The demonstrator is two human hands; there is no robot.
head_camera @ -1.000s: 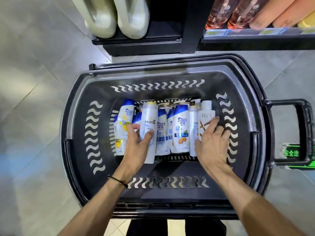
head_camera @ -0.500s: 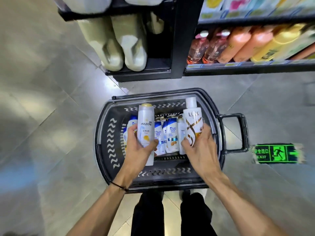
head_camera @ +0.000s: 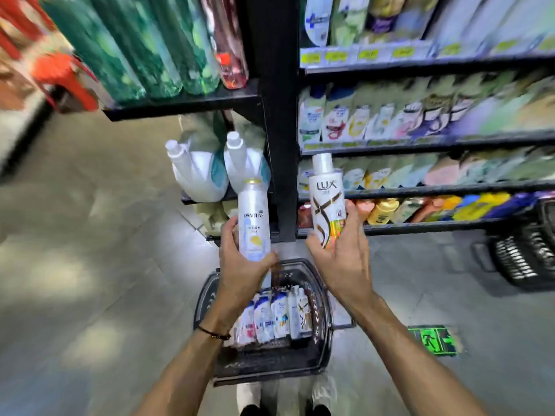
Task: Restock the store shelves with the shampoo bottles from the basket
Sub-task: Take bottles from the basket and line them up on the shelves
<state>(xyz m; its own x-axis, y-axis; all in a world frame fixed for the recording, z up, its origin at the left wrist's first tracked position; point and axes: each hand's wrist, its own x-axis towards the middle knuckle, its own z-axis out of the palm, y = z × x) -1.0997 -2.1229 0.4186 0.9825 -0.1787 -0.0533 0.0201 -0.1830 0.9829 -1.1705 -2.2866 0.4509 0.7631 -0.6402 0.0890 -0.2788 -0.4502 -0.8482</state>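
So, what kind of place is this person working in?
Probably a shop's toiletries aisle: black shelves packed with bottles, yellow price tags on their edges, and a basket of shampoo on the floor.

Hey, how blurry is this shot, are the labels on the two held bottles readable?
Head view: motion blur smears the shelves, worst toward the edges; the Pantene bottle in the left hand and the Lux bottle in the right hand are sharp enough to read; the wide-angle lens bends the shelf lines.

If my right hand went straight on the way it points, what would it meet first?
Holding the Lux bottle, the right hand would probably meet the shelf edge ahead first; depth is unclear.
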